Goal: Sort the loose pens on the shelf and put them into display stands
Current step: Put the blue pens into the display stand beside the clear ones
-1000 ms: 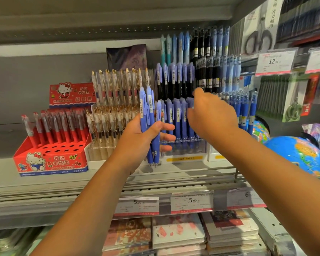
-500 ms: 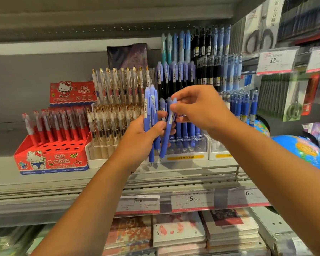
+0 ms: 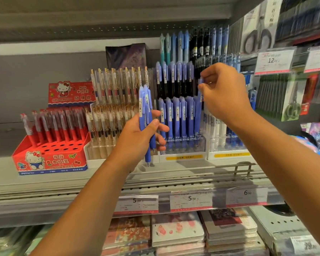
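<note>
head view: left hand (image 3: 139, 134) grips a bunch of blue pens (image 3: 145, 111) upright, in front of the clear stand (image 3: 185, 157) on the shelf (image 3: 44, 182). right hand (image 3: 224, 93) pinches the top of one blue pen (image 3: 198, 111), at the right end of the stand's front row.

Bare grey metal shelf (image 3: 4, 172) lies open at middle left of the frame and in a strip before the stands. A red cardboard Hello Kitty pen stand (image 3: 50, 159), full clear plastic tiered stands (image 3: 183, 145) and a low wire rail (image 3: 242, 168) at centre right block the rest. A grey upper shelf (image 3: 100, 21) hangs overhead.
</note>
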`<state>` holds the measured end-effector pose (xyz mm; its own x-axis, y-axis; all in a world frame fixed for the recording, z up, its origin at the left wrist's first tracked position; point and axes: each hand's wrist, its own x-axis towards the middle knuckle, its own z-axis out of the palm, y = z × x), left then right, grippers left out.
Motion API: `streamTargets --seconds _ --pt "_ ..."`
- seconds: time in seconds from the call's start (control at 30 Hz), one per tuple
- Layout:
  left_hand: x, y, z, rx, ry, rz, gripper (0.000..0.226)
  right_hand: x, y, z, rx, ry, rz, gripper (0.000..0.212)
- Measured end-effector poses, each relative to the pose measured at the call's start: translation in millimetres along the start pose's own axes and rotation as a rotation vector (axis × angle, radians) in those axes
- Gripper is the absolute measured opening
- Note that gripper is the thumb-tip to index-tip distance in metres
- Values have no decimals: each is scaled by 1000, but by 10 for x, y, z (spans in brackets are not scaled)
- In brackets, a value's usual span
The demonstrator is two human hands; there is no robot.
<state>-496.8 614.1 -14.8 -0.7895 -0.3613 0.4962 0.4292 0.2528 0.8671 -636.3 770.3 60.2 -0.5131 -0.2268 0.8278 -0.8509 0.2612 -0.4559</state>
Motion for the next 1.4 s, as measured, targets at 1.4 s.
streamTargets --seconds 1.4 --pt "15 -8 13 -55 11 -50 20 -282 -302 341 593 -268 198 16"
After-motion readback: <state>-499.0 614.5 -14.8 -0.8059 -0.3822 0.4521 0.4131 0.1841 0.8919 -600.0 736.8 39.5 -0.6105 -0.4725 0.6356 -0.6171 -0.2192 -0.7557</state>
